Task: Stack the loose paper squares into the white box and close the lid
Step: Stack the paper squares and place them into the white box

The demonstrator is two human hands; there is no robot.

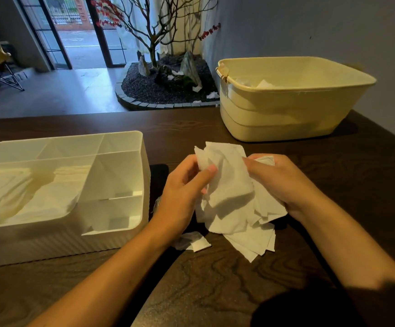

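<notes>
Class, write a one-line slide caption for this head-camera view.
Both hands, left and right, grip a bunch of paper squares over the dark table, beside the open white box.

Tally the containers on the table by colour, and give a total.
White box, compartmented, lid off, on the left of the table: 1
Cream-yellow tub, far right: 1
Total: 2
Both hands, left hand and right hand, hold a bunch of paper squares between the two.

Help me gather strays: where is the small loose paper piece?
In the head view, the small paper piece lies on the wooden table, under the left wrist, right of the white box.
</notes>
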